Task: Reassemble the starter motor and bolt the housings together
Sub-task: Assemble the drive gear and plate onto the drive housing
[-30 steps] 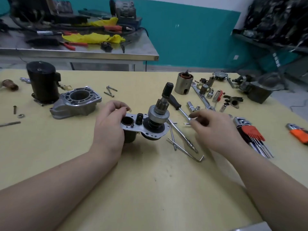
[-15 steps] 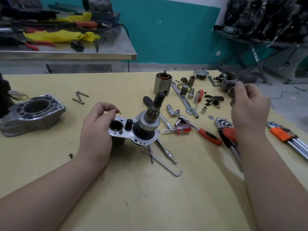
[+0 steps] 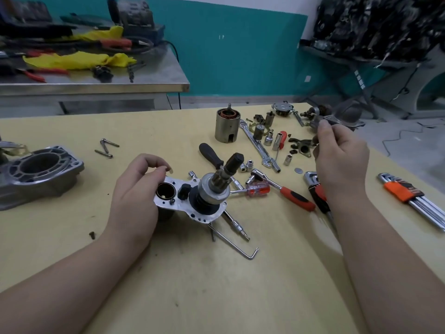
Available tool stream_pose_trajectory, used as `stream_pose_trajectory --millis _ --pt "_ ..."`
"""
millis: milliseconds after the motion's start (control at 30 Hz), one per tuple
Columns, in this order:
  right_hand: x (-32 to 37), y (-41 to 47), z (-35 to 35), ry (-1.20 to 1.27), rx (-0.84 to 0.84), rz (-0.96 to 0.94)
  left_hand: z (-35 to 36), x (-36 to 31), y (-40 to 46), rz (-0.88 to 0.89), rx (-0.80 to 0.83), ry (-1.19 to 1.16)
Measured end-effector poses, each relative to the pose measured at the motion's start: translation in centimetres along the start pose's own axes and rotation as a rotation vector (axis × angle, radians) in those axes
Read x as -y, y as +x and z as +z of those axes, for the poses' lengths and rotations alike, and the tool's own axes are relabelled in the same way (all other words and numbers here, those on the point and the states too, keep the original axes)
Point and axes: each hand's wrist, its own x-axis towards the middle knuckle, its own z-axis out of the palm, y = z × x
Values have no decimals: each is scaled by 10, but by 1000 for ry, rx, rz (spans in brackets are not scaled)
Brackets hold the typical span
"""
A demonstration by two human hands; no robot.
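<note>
A starter motor in mid-rebuild on a yellow table (image 3: 216,297): the left hand (image 3: 134,201) grips the edge of the plate (image 3: 173,203) at centre, thumb and fingers curled around its 9 o'clock end. The plate carries the upright pinion shaft (image 3: 224,179), a small black stub (image 3: 185,191) and an open socket (image 3: 165,190); a pale speck shows inside the socket, too small to identify. The right hand (image 3: 339,155), raised toward 2 o'clock, has its fingers curled, and the fingertips seem to pinch something small among the parts there; what it is cannot be told.

Judging by the layout, the job is well short of finished. The housing (image 3: 41,174) lies apart at 9 o'clock, its bore showing nothing inside, and no bolts join it to the plate. Two bolts (image 3: 107,147) lie loose at 10 o'clock. The field case (image 3: 227,126) stands alone at 12 o'clock, copper windings visible in its open top. A ratchet (image 3: 284,191), a spanner (image 3: 258,145), sockets (image 3: 277,141) and hex keys (image 3: 409,201) lie scattered from 1 to 3 o'clock. Still to come, it appears: mating the housings and fitting the bolts.
</note>
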Motion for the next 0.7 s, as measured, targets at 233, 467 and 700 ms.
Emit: stream_pose_trajectory --millis 233,467,700 --pt "-2 -7 6 29 50 4 -4 -6 -7 -4 -27 -7" --pt "-7 -5 10 -80 10 29 -29 -15 -19 -31 -141 46" --pt "-3 12 15 -261 138 93 -41 -16 -34 -15 -144 123"
